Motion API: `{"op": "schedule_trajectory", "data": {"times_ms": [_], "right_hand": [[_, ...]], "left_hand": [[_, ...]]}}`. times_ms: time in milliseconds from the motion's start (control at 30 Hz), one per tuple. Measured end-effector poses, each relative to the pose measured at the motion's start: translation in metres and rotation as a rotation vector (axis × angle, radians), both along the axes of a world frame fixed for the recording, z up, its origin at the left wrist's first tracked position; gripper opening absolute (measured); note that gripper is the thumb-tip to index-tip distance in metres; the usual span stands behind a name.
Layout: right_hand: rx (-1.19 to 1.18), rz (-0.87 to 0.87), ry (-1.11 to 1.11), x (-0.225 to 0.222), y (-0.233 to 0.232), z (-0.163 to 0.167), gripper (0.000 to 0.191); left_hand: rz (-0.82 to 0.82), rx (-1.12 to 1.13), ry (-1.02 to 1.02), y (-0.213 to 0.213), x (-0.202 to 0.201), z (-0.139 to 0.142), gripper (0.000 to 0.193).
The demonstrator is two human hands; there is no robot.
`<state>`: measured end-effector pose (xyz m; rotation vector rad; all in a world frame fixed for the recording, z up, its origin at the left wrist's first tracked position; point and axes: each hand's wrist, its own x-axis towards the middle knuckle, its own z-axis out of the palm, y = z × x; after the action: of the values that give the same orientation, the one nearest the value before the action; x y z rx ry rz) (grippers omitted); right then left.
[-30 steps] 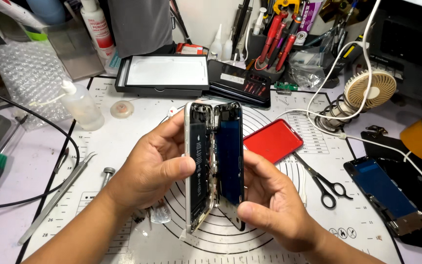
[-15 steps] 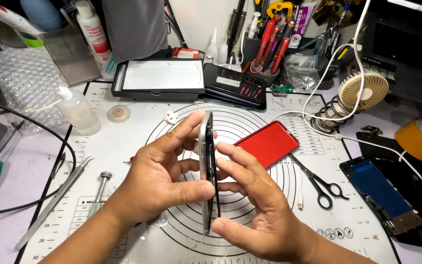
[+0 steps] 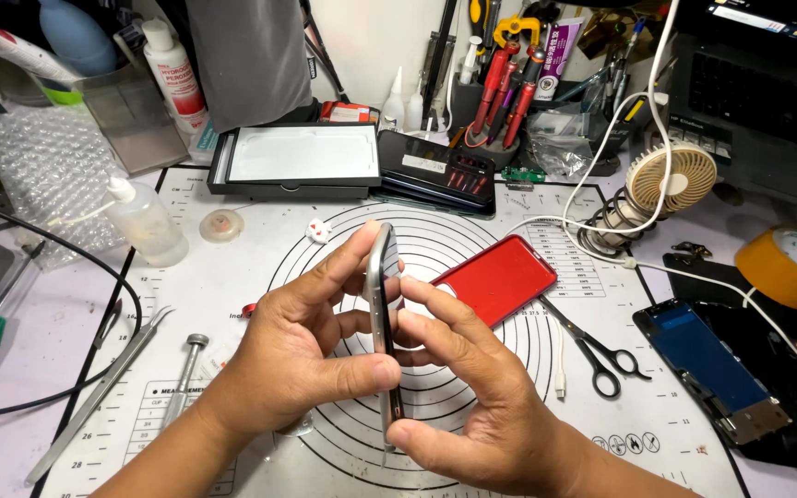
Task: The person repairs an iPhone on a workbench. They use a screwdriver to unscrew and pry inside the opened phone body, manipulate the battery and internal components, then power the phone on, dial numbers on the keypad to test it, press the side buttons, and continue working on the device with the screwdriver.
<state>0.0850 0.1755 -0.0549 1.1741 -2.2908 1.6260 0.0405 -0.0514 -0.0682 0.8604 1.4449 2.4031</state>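
Both hands press a phone (image 3: 382,332) shut, edge-on to the head camera, above the middle of a white work mat (image 3: 232,277) printed with black rings. A second ago the screen half stood swung open like a book, the inner parts bare; now the two halves meet and only the thin metal side shows, so the closing looks all but complete. The left hand (image 3: 302,355) grasps the phone from 9 o'clock, thumb across the near edge. The right hand (image 3: 477,397) pinches it from 3 o'clock, fingertips on the frame. A red phone back (image 3: 500,277) lies at 2 o'clock, scissors (image 3: 597,350) at 3 o'clock, tweezers (image 3: 103,387) at 9 o'clock.
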Motion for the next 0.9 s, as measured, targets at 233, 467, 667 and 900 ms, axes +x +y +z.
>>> {"op": "schedule_trajectory", "data": {"times_ms": [233,467,667,900], "right_hand": [[-0.021,-0.009,0.054,0.003,0.001,-0.008,0.08],[0.017,0.0,0.152,0.006,0.001,-0.007,0.084],[0.036,-0.038,0.167,0.008,-0.001,-0.008,0.086],[0.149,-0.081,0.264,0.001,0.001,0.01,0.087]], "left_hand": [[-0.036,-0.014,0.014,0.001,0.001,-0.001,0.101],[-0.038,-0.027,-0.04,-0.001,0.004,0.001,0.103],[-0.104,-0.06,-0.094,0.0,0.004,0.005,0.104],[-0.273,-0.037,-0.131,-0.004,0.004,0.011,0.074]]}}
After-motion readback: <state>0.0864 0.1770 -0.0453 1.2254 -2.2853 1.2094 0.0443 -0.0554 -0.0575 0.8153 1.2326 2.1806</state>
